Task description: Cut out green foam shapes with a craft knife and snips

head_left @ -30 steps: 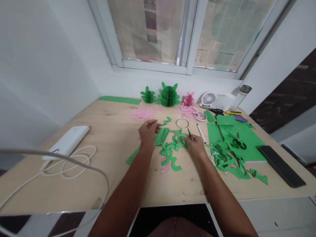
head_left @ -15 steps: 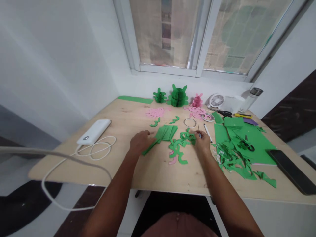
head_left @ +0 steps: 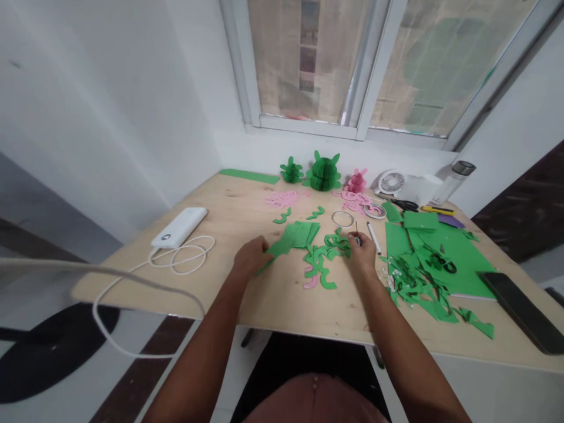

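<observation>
My left hand grips the left end of a fanned stack of green paper pieces on the wooden table. My right hand is closed around a small thin tool with a dark pointed tip; its lower part is hidden by my fingers. Between my hands lie curved green cutouts and a few pink ones. Just beyond my right hand are a white pen and a thin ring.
White power bank and looped cable at left. Green and pink paper figures stand by the wall. A small fan, scissors, yellow cutter, bottle, green scraps and phone lie or stand at right.
The view has shifted slightly. The green pieces by my left hand look more spread out and lie flatter. My right hand still holds the thin tool in about the same place.
</observation>
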`<state>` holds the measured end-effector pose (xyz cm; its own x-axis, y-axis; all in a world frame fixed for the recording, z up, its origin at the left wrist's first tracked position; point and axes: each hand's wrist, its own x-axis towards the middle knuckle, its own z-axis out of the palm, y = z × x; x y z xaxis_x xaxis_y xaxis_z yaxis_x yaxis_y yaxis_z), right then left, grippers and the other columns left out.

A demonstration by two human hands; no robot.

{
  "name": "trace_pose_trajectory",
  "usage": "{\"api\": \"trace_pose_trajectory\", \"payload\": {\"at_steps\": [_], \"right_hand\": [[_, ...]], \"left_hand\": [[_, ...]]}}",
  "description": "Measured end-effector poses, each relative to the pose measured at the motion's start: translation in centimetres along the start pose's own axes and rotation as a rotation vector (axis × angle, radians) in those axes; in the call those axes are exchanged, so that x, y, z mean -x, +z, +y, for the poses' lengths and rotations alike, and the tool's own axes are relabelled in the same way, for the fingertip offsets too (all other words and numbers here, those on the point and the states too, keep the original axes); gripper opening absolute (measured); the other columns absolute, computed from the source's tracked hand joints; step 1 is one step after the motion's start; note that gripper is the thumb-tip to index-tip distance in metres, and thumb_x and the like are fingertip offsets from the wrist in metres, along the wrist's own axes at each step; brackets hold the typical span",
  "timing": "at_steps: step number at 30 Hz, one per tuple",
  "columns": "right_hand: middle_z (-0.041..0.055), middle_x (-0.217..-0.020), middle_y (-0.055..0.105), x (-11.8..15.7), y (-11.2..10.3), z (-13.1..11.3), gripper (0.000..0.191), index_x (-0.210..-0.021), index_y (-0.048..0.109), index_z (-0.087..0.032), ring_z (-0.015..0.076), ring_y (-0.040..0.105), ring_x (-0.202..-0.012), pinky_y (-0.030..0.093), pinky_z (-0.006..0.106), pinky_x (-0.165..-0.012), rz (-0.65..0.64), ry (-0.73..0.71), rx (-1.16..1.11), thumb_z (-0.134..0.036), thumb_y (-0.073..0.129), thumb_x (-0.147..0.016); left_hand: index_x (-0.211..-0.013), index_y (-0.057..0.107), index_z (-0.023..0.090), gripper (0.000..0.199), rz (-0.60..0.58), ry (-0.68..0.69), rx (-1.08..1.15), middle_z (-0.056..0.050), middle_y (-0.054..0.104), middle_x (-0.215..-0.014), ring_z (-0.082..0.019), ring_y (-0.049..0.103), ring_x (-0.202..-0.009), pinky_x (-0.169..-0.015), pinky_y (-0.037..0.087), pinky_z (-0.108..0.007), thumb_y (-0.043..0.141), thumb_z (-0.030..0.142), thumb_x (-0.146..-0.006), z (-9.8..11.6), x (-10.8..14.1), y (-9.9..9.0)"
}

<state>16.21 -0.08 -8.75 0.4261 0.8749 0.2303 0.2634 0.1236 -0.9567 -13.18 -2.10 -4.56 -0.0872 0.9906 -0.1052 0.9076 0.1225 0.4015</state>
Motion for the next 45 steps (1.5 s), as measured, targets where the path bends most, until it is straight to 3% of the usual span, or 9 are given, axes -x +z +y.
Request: {"api": "trace_pose_trajectory", "payload": {"at_steps": [4, 8, 12, 16, 19, 23, 30, 37, 45], "right_hand": [[0.0002, -0.056, 0.059, 0.1, -0.2, -0.6, 0.033, -0.079, 0.068, -0.015, 0.0165, 0.051, -0.053, 0.040, 0.026, -0.050, 0.000, -0.002, -0.007, -0.046, 0.060, -0.070], [0.0010, -0.059, 0.060, 0.2, -0.1, -1.1, 0.033, -0.077, 0.068, -0.015, 0.0168, 0.052, -0.055, 0.040, 0.027, -0.051, -0.010, 0.023, -0.042, -0.046, 0.061, -0.070], [0.0004, -0.059, 0.060, 0.4, 0.0, -1.6, 0.030, -0.076, 0.068, -0.015, 0.0159, 0.052, -0.055, 0.040, 0.026, -0.050, -0.020, 0.036, -0.102, -0.044, 0.062, -0.069], [-0.0029, -0.053, 0.053, 0.9, 0.2, -2.5, 0.031, -0.075, 0.068, -0.015, 0.0125, 0.045, -0.048, 0.034, 0.024, -0.045, -0.033, 0.065, -0.172, -0.044, 0.066, -0.068], [-0.0061, -0.049, 0.046, 1.5, 0.5, -3.3, 0.031, -0.073, 0.066, -0.016, 0.0099, 0.038, -0.043, 0.028, 0.023, -0.041, -0.101, 0.099, -0.246, -0.046, 0.070, -0.066], [-0.0088, -0.044, 0.039, 2.3, 0.8, -4.2, 0.035, -0.071, 0.064, -0.017, 0.0070, 0.031, -0.038, 0.020, 0.022, -0.038, -0.202, 0.168, -0.398, -0.049, 0.075, -0.064], [-0.0081, -0.040, 0.036, 2.6, 1.0, -4.8, 0.048, -0.051, 0.046, -0.020, 0.0053, 0.024, -0.036, 0.013, 0.023, -0.037, -0.224, 0.200, -0.521, -0.058, 0.071, -0.068], [-0.0097, -0.044, 0.035, 2.3, 1.3, -4.7, 0.034, -0.067, 0.061, -0.018, 0.0064, 0.023, -0.040, 0.014, 0.023, -0.039, -0.077, 0.243, -0.498, -0.045, 0.079, -0.057], [-0.0096, -0.044, 0.034, 2.3, 1.4, -5.2, 0.031, -0.066, 0.061, -0.018, 0.0070, 0.023, -0.041, 0.013, 0.024, -0.040, -0.048, 0.264, -0.513, -0.043, 0.078, -0.057]], "left_hand": [[-0.090, 0.064, 0.019, 0.020, -0.002, 0.009, 0.109, -0.006, 0.071, -0.089, -0.021, 0.064, -0.083, -0.066, 0.042, -0.026, 0.058, 0.021, -0.071, -0.5, 1.1, -0.5], [-0.092, 0.069, 0.021, 0.025, -0.039, 0.016, 0.021, -0.006, 0.072, -0.086, -0.024, 0.066, -0.082, -0.065, 0.041, -0.028, 0.056, 0.020, -0.070, -1.1, 2.5, -1.5], [-0.078, 0.069, 0.022, 0.015, 0.052, -0.033, 0.046, -0.006, 0.072, -0.080, -0.027, 0.065, -0.082, -0.065, 0.042, -0.030, 0.057, 0.023, -0.069, -1.6, 3.7, -2.2], [-0.072, 0.065, 0.020, 0.013, 0.129, -0.061, 0.820, -0.002, 0.069, -0.069, -0.022, 0.064, -0.070, -0.062, 0.046, -0.030, 0.066, 0.031, -0.065, 0.4, 3.9, -1.9], [-0.080, 0.069, 0.017, 0.027, -0.051, -0.013, 1.374, -0.006, 0.071, -0.074, -0.021, 0.066, -0.072, -0.066, 0.050, -0.032, 0.075, 0.032, -0.059, 4.1, 3.1, -1.1], [-0.074, 0.067, 0.017, 0.019, -0.253, -0.037, 1.657, -0.006, 0.071, -0.076, -0.017, 0.064, -0.068, -0.065, 0.051, -0.030, 0.077, 0.023, -0.059, 9.4, 1.2, 0.0], [-0.067, 0.057, 0.019, 0.022, -0.280, -0.182, 1.847, 0.002, 0.064, -0.065, -0.011, 0.058, -0.059, -0.054, 0.045, -0.022, 0.076, 0.015, -0.058, 13.8, -1.1, 2.6], [-0.064, 0.054, 0.019, 0.028, -0.343, -0.144, 1.878, 0.002, 0.063, -0.063, -0.010, 0.058, -0.057, -0.055, 0.045, -0.022, 0.080, 0.020, -0.055, 14.4, -0.9, 4.2], [-0.059, 0.059, 0.016, 0.022, -0.367, -0.023, 1.611, 0.001, 0.059, -0.053, -0.010, 0.056, -0.050, -0.049, 0.040, -0.022, 0.079, 0.024, -0.054, 14.1, -0.8, 4.3]]}}
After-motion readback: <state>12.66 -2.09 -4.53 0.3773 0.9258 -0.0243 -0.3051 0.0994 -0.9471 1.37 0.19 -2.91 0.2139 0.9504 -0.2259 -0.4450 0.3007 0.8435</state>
